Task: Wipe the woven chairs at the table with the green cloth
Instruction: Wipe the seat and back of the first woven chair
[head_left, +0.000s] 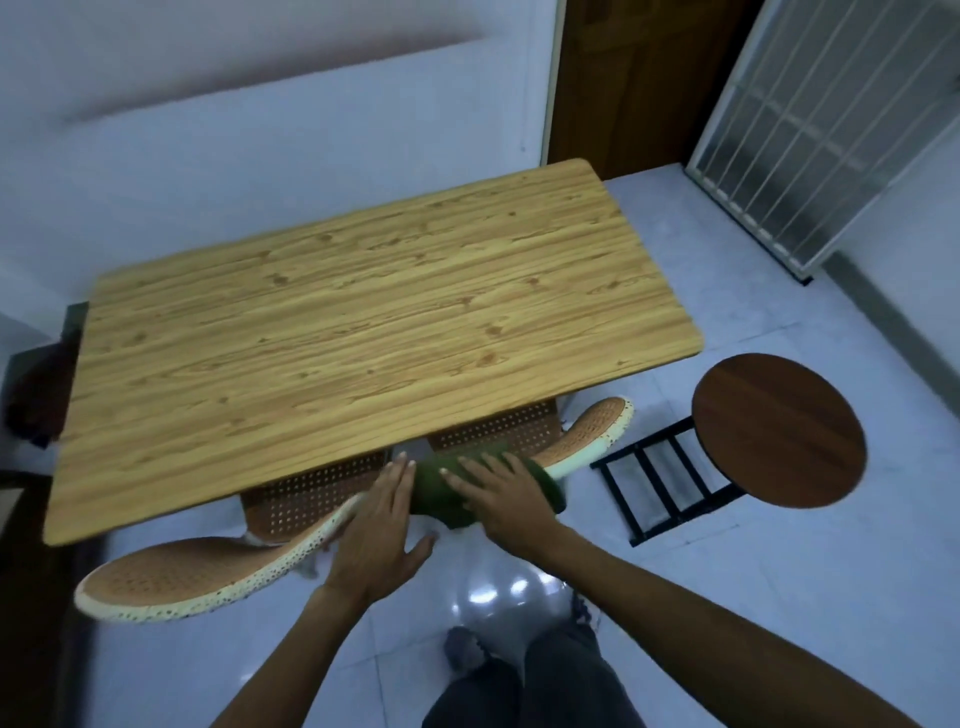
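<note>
A woven chair with a brown perforated seat and a whitish curved rim (171, 582) is pushed under the near edge of the wooden table (363, 312). The green cloth (441, 493) is draped over the top of the chair's backrest. My right hand (504, 493) lies flat on the cloth, fingers spread, pressing it against the rim. My left hand (376, 525) rests on the rim just left of the cloth, fingers straight and together. The chair's right armrest (597, 426) sticks out past the cloth.
A round dark-wood stool (779, 431) with a black metal frame stands right of the chair. A white barred gate (831, 130) and a brown door are at the back right. The floor is pale glossy tile. My legs show at the bottom.
</note>
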